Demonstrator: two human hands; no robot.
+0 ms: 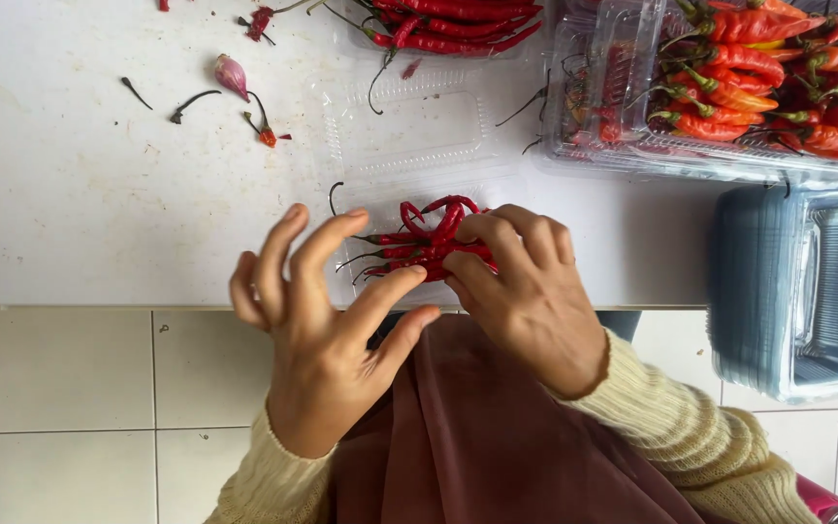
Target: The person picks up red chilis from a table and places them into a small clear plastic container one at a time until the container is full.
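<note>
Left hand (pixel 317 320) fingers spread; right hand (pixel 521 286) fingers pinch red chilies (pixel 429 247) lying crosswise, stems pointing left.

A: The chillies (pixel 434 243) under the right hand (pixel 526 291) have glossy, smooth red skins and thin, dull, dry-looking stems. The open clamshell tray (pixel 409 121) is clear, shiny plastic with moulded ridges.

B: The table top (pixel 99 213) is a matt white board, lightly smudged. The stacked trays (pixel 797 291) are the same clear plastic, bluish where layered. The sleeves (pixel 671 427) are cream ribbed knit, soft and fuzzy; the maroon cloth (pixel 477 446) is smooth and matt. The floor tiles (pixel 70 388) are pale with a faint sheen.
</note>
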